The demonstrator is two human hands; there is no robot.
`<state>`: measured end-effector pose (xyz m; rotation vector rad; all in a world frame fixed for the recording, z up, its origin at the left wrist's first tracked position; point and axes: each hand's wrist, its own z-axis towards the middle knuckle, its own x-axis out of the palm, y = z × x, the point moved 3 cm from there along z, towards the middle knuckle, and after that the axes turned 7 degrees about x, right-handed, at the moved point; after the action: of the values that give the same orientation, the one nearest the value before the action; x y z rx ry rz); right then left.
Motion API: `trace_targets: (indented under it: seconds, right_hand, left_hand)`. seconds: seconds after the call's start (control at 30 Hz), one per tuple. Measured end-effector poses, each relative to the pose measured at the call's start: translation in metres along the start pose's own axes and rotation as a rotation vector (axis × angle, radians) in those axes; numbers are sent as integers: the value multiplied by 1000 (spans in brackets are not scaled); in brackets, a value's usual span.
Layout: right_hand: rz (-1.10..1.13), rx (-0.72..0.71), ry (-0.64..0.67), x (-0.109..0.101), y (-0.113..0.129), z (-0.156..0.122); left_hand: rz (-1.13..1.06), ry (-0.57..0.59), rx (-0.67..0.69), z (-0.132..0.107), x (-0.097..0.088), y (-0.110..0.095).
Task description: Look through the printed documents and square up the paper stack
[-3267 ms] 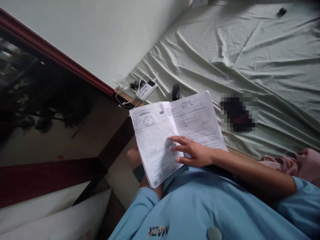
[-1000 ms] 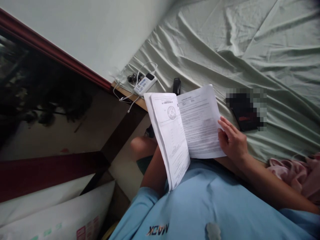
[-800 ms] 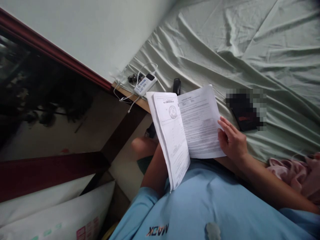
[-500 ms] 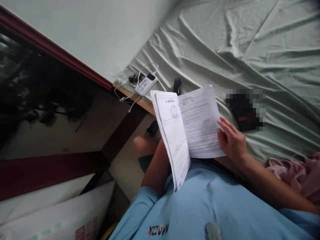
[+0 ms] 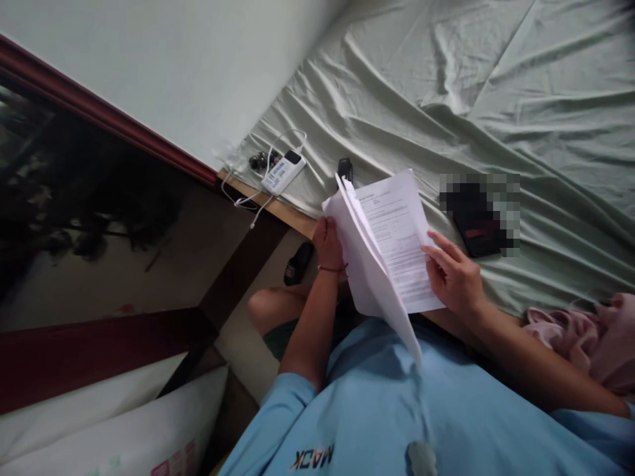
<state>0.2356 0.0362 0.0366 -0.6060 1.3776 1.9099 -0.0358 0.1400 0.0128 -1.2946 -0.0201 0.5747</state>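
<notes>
From the head camera, your left hand is behind the left side of the stapled papers, its grip closed on the outer sheets, which stand folded up and over toward the right so that their blank backs face you. Your right hand lies against the right edge of the printed page, fingers flat on the paper and thumb underneath (a narrow pinch on that sheet, as far as it shows). The papers hang in the air above your lap, over the near edge of the bed, which is covered in a creased pale green sheet. Just right of the papers a dark phone rests on the bed. Beyond their top corner lies a small black object, and further left a white power bank with a white cable. A pink cloth sits bunched at your right elbow.
</notes>
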Motion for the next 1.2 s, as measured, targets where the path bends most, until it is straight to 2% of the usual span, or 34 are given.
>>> trace_targets:
  seconds: [0.1,0.2,0.33,0.57,0.67,0.77,0.87,0.93,1.0,1.13,1.2]
  right_hand:
    - [24,-24,-25,-1,1,1]
    - [19,35,-52,1,-1,1]
    - [-7,141,-50,4,-9,-1]
    - [-146,149,76,5,-17,0]
    - [-51,147,110,1,-12,2]
    - [179,176,135,-6,-8,6]
    - [459,171,264,-12,-2,12]
    - [583,101,400,-15,5,14]
    - [646,30,535,-16,11,12]
    - [716,-20,749,-8,18,-3]
    - [766,-154,823,-2,24,-10]
  left_hand:
    - [-9,-68,64,0,-2,7]
    - [-1,-58,112,0,-3,11]
    - [2,-39,80,-1,-3,13]
    - [-10,-14,25,0,-3,18]
    - [-6,-6,33,0,-3,17]
    - [17,-10,50,0,-3,13]
    - [31,-5,56,0,-3,12]
    - [28,-3,53,0,-2,13]
    - [23,-13,63,0,-2,13]
    - [14,-36,111,1,-1,9]
    - [9,-37,54,0,0,6]
